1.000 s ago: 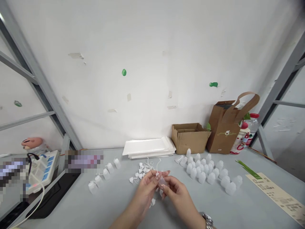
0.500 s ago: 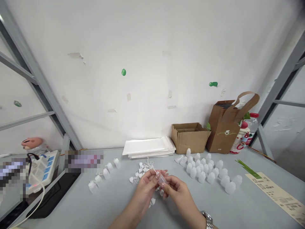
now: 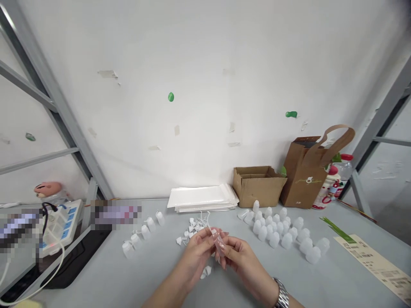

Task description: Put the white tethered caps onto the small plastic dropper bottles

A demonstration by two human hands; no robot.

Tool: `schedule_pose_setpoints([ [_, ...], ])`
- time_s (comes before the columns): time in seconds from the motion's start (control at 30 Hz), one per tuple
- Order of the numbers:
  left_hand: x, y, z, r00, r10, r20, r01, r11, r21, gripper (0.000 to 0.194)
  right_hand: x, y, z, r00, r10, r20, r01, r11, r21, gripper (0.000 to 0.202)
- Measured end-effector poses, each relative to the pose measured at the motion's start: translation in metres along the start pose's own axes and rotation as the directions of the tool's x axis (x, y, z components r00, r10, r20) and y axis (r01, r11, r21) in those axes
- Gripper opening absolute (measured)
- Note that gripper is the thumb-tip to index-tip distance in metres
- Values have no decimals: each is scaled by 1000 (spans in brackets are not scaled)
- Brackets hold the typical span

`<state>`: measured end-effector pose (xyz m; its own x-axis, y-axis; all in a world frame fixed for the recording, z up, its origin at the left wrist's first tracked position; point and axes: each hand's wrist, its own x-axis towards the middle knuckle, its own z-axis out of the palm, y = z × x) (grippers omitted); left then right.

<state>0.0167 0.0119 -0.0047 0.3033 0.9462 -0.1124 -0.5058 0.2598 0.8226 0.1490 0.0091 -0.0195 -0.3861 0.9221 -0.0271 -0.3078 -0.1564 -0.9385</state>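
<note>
A small translucent cup (image 3: pixel 219 245) is held between both hands over the grey table. My left hand (image 3: pixel 202 246) pinches its upper end, where a white piece with a thin looped cord shows. Around the lower part of the same cup, the fingers of my right hand (image 3: pixel 236 254) are closed. Behind and left of my hands lies a pile of white caps with cords (image 3: pixel 192 226); a few more white pieces (image 3: pixel 206 272) lie just below my left hand. Several translucent cups (image 3: pixel 274 239) stand to the right. On the left, several cups with caps and cords (image 3: pixel 135 241) form a slanting row.
White flat packets (image 3: pixel 202 197) lie by the wall beside an open cardboard box (image 3: pixel 260 190). A brown paper bag (image 3: pixel 303 179) and bottles (image 3: pixel 343 171) stand at the back right. A power strip (image 3: pixel 66 229) and black tray (image 3: pixel 77 259) are at left.
The view has shifted slightly, moving the scene a little to the right. Both hands still hold the cup, which is now more upright, and the cord loop shows more clearly above my fingers.
</note>
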Motion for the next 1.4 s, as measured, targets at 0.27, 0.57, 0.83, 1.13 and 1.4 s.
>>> schedule_pose_setpoints([
  [0.27, 1, -1, -7, 1000, 14, 2, -14, 999, 46, 24, 2, -1, 1, 993, -66, -93, 48, 980, -191, 37],
  [0.57, 0, -6, -6, 998, 52, -24, -51, 998, 32, 24, -2, 2, 3, 983, -109, -149, 87, 985, -147, 32],
  [0.83, -3, 0, -2, 997, 69, 38, -73, 992, 102, 29, -2, -6, 2, 989, -87, -118, 71, 989, -133, 32],
  [1.13, -2, 3, -3, 998, 63, -3, -62, 994, 86, 49, -2, -7, 2, 990, -114, -82, 109, 992, -68, 30],
  [1.4, -2, 4, -1, 996, 90, -28, -86, 990, 111, 30, -1, -3, 3, 991, -88, -101, 84, 995, -50, 28],
])
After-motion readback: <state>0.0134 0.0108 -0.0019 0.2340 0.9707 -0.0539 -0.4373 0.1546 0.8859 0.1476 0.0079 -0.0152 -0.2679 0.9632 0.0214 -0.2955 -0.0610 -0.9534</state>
